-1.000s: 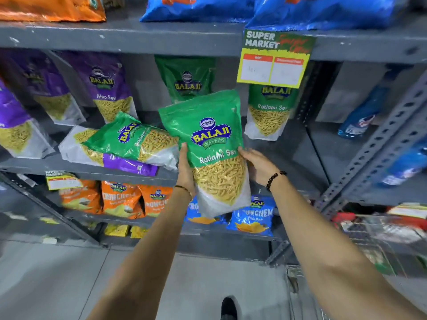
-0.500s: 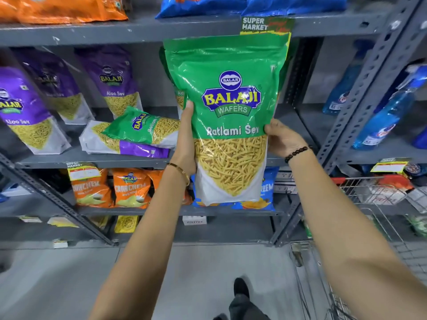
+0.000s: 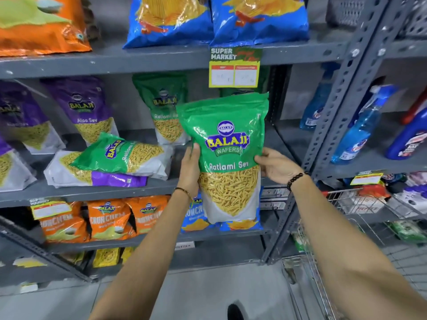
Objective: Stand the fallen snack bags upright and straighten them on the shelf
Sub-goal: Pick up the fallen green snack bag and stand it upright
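Note:
I hold a green Ratlami Sev bag (image 3: 227, 144) upright in front of the middle shelf (image 3: 97, 192), my left hand (image 3: 190, 168) on its left edge and my right hand (image 3: 276, 167) on its right edge. Its lower part hangs below the shelf's front lip. To the left, a second green bag (image 3: 120, 155) lies fallen on its side on top of a fallen purple-and-white bag (image 3: 97, 179). Another green bag (image 3: 165, 109) stands upright at the back. Purple Aloo Sev bags (image 3: 85, 109) stand upright further left.
A yellow price tag (image 3: 234, 70) hangs from the upper shelf just above the held bag. Blue and orange snack bags lie above, orange bags (image 3: 108, 218) stand below. Blue spray bottles (image 3: 360, 132) fill the right bay, and a wire cart (image 3: 360, 204) stands low right.
The held green bag came close to the camera half a second ago and is now lower and further away, nearer the shelf. The view has tilted upward. Both hands keep their grip.

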